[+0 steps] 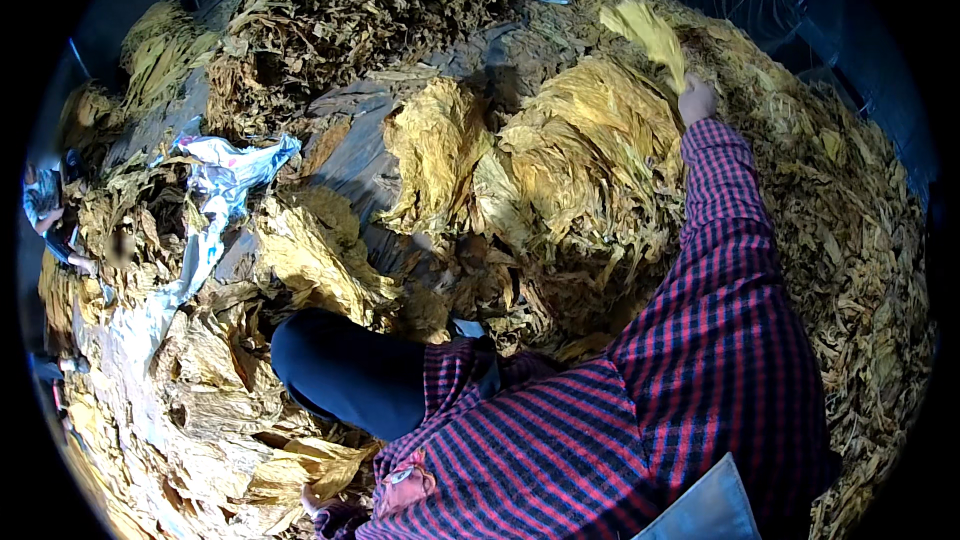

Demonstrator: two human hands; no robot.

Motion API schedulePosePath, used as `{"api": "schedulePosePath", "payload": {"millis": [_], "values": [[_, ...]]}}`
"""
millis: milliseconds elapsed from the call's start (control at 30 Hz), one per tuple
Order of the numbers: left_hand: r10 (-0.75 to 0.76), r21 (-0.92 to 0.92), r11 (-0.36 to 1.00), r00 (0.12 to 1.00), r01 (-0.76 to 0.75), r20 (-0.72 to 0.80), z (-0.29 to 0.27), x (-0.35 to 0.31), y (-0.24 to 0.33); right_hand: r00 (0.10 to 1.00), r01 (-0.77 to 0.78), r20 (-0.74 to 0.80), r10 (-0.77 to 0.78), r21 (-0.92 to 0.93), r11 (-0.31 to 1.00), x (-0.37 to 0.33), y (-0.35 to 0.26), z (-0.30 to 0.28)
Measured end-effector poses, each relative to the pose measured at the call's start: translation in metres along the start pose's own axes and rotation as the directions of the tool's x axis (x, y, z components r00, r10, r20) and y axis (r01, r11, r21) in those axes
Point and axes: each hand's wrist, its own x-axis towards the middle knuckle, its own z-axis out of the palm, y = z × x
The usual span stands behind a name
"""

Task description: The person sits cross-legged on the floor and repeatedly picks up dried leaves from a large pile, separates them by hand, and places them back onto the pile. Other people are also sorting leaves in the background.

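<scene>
My right hand [697, 100] reaches out to the far right and is closed around the stem end of a yellow dried tobacco leaf bunch [648, 32]. The leaf blades fan away from it up and to the left. Low at the near left, my left hand [312, 502] shows only in part, beside a yellow-brown dried leaf [315, 465]; its fingers are mostly hidden. In front of me lie two heaps of yellow tobacco leaves, a larger one [595, 140] and a smaller one [437, 150]. My bent leg in dark trousers [350, 370] rests among the leaves.
A dark brown leaf pile [370, 25] rises at the far side. Crumpled pale plastic sheeting [235, 170] lies at the left. Browner loose leaves [850, 240] cover the right side. Another person [45, 205] is at the far left edge, with a hand low over the leaves.
</scene>
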Motion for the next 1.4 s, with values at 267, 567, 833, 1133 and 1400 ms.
{"api": "schedulePosePath", "payload": {"millis": [267, 567, 833, 1133, 1400], "values": [[0.069, 0.004, 0.998, 0.997, -0.069, -0.022, -0.008, -0.009, 0.0, 0.961, 0.113, 0.271, 0.047, -0.544, 0.831, -0.031, 0.05, 0.051], [0.862, 0.629, 0.282, 0.479, -0.725, 0.165, -0.04, -0.057, 0.01, 0.923, 0.381, 0.069, -0.379, -0.305, 0.873, -0.037, -0.04, 0.083], [0.469, -0.562, 0.715, 0.882, -0.416, -0.055, 0.014, -0.118, 0.103, 0.211, 0.325, 0.139, -0.968, 0.924, 0.203, -0.339, -0.279, 0.07], [0.567, -0.549, 0.726, 0.813, -0.414, 0.136, -0.001, -0.191, 0.105, -0.561, -0.214, 0.007, -0.828, 0.965, 0.153, -0.696, -0.378, -0.049], [0.51, -0.713, 0.527, 0.843, -0.462, -0.17, -0.086, -0.148, 0.153, -0.889, -0.351, 0.027, -0.457, 0.6, 0.719, -0.752, -0.336, -0.009]]}}
